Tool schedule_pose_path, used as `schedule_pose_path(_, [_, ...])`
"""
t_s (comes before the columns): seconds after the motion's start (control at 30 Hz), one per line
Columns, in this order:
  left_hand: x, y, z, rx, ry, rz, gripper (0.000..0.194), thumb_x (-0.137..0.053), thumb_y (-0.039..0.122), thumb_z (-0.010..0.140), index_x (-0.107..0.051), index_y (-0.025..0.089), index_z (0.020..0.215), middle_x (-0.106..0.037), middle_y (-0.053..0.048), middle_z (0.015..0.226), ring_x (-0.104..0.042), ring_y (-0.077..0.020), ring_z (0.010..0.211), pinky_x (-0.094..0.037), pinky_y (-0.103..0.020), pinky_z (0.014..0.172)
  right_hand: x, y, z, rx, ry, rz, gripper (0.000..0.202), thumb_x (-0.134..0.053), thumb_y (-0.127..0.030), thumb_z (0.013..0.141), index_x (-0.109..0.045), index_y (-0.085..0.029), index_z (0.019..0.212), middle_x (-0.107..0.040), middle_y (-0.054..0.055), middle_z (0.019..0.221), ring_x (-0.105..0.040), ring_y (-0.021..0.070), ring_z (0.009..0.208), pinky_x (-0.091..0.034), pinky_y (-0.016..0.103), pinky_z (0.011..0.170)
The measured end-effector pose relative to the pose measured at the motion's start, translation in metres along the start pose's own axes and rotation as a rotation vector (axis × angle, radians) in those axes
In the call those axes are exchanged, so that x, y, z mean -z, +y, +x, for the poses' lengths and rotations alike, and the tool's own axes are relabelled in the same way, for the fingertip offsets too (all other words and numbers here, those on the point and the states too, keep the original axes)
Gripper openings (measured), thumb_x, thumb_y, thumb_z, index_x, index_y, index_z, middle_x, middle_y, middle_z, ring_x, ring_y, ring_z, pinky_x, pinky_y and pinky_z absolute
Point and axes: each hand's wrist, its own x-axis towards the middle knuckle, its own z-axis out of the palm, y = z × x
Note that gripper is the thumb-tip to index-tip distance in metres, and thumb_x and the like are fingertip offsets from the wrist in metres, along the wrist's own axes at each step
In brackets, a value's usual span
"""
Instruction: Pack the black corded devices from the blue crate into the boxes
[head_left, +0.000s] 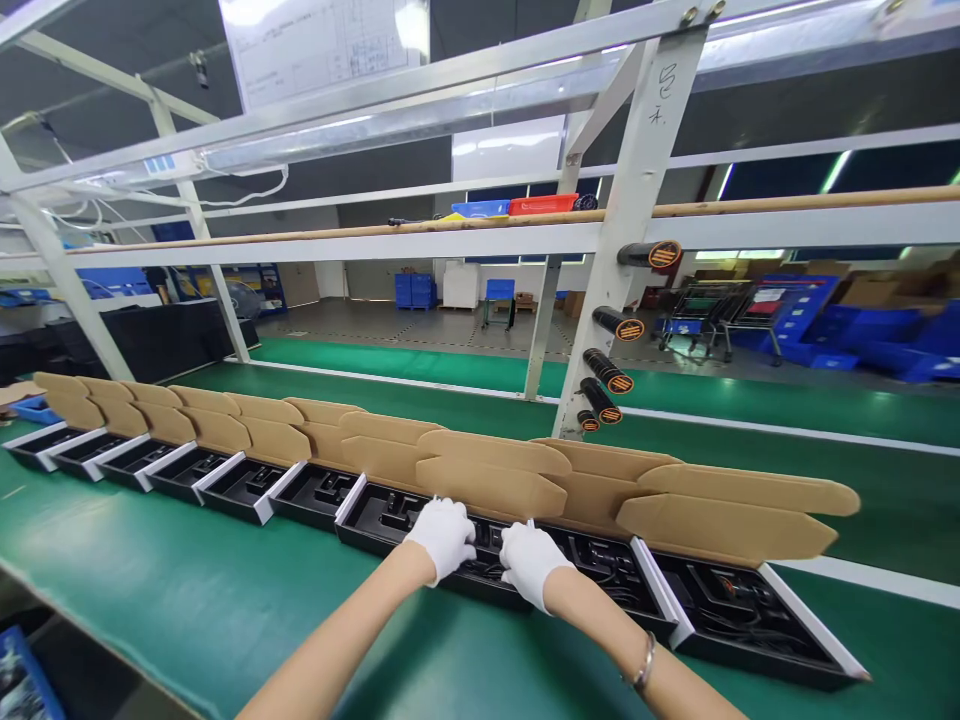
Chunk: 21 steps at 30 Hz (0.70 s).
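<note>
Both hands wear white gloves and are down in an open cardboard box (491, 592) with a black insert. My left hand (442, 540) is over the left part of this box, its fingers bent and closed. Just to its right, my right hand (531, 563) also has curled fingers, over the box's right part. Whatever the fingertips grip is hidden by the gloves. Between the hands, dark parts and thin black cable show in the insert. The box on the far right (757, 650) holds a black part with an orange detail and dark cables.
Several similar open boxes (304, 512) run leftward along the green table (225, 600), their brown lids (491, 485) raised behind. A white post (619, 215) carries several black cylinders (600, 400) with orange ends. Overhead, a shelf holds a red bin (544, 204) and a blue bin (480, 209).
</note>
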Motion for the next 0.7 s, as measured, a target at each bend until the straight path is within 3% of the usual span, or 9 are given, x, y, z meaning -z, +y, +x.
schedule_pose_path(0.1, [-0.019,0.003,-0.016,-0.057,0.063,0.098,0.043,-0.035,0.045,0.097,-0.069,0.02,0.106,-0.066,-0.014,0.105,-0.056,-0.0337,0.106,-0.042,-0.051,0.092,-0.003,-0.002,0.004,0.016,-0.008,-0.029,0.016,-0.071,-0.018,0.078,-0.075,-0.007,0.089,-0.069,0.023,0.099,-0.066,0.0355,0.098,-0.049,0.042,0.084])
schedule_pose_path(0.2, [-0.041,0.004,-0.026,-0.087,0.048,0.147,0.044,-0.047,0.058,0.091,-0.068,0.023,0.107,-0.068,-0.011,0.097,-0.061,-0.0314,0.095,-0.048,-0.045,0.082,0.001,-0.004,0.0,0.035,0.0,-0.023,0.016,-0.066,-0.023,0.083,-0.075,-0.01,0.086,-0.071,0.019,0.094,-0.067,0.0335,0.092,-0.049,0.04,0.081])
schedule_pose_path(0.3, [-0.053,0.0,-0.024,-0.079,0.061,0.179,0.042,-0.054,0.058,0.087,-0.069,0.024,0.106,-0.069,-0.009,0.094,-0.063,-0.0305,0.091,-0.049,-0.042,0.077,0.014,0.006,-0.018,0.053,0.046,0.016,0.025,-0.053,-0.031,0.092,-0.074,-0.019,0.094,-0.072,0.011,0.096,-0.067,0.0272,0.089,-0.049,0.035,0.078])
schedule_pose_path(0.4, [-0.052,-0.006,-0.018,-0.099,0.077,0.189,0.04,-0.054,0.059,0.087,-0.069,0.029,0.108,-0.069,-0.007,0.094,-0.064,-0.0275,0.09,-0.049,-0.042,0.081,0.025,0.044,-0.054,0.004,0.18,0.087,0.033,-0.042,-0.037,0.098,-0.073,-0.026,0.095,-0.072,0.006,0.097,-0.066,0.0247,0.091,-0.047,0.034,0.081])
schedule_pose_path(0.47, [-0.049,-0.009,-0.015,-0.119,0.079,0.19,0.042,-0.053,0.061,0.086,-0.068,0.031,0.111,-0.069,-0.006,0.095,-0.065,-0.0263,0.091,-0.048,-0.042,0.084,0.022,0.084,-0.087,-0.151,0.266,0.123,0.033,-0.043,-0.041,0.097,-0.072,-0.027,0.093,-0.073,0.006,0.095,-0.067,0.0262,0.09,-0.047,0.036,0.082])
schedule_pose_path(0.6, [-0.046,-0.013,-0.014,-0.141,0.064,0.19,0.045,-0.052,0.062,0.086,-0.068,0.032,0.114,-0.069,-0.007,0.1,-0.066,-0.0266,0.092,-0.049,-0.041,0.083,-0.025,0.161,-0.162,-0.503,0.211,0.13,0.027,-0.06,-0.04,0.085,-0.07,-0.025,0.105,-0.072,0.009,0.105,-0.068,0.0324,0.092,-0.051,0.041,0.079])
schedule_pose_path(0.7, [-0.048,-0.013,-0.015,-0.137,0.052,0.187,0.044,-0.052,0.061,0.085,-0.068,0.032,0.114,-0.07,-0.007,0.103,-0.065,-0.0275,0.093,-0.05,-0.04,0.081,-0.073,0.193,-0.208,-0.646,0.208,0.119,0.025,-0.051,-0.031,0.088,-0.068,-0.023,0.106,-0.071,0.011,0.108,-0.07,0.0312,0.088,-0.052,0.042,0.077])
